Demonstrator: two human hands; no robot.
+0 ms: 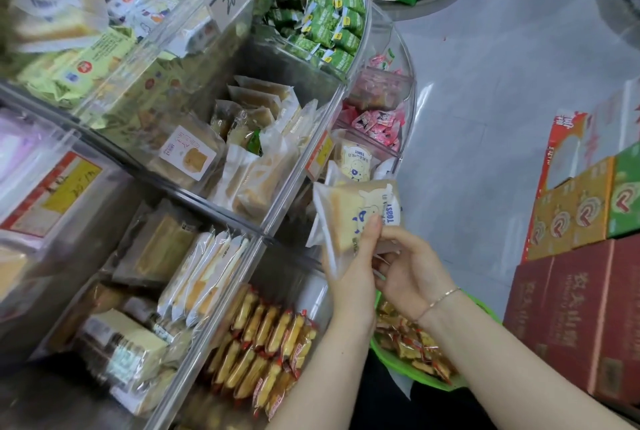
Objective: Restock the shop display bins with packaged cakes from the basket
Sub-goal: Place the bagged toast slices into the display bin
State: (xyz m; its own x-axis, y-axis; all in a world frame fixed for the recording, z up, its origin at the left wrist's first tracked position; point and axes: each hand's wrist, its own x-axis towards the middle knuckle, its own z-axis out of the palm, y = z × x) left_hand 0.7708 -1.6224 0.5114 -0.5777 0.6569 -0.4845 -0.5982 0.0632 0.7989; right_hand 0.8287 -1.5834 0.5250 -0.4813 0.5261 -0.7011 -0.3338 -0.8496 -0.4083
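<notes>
I see my left hand (pixel 349 266) pinching a frosted toast cake packet (pixel 353 218) just below the clear bin (pixel 353 159) of matching packets, probably to stock it, while my right hand (pixel 408 273) curls beside it, grip unclear, above the green basket (pixel 391 357).

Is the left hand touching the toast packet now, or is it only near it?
Touching. The head view shows the left hand holding the toast packet: its thumb lies across the printed front and the packet's lower edge sits against the palm.

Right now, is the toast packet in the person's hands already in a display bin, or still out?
Out: the toast packet is held by both hands, left hand and right hand.
</notes>
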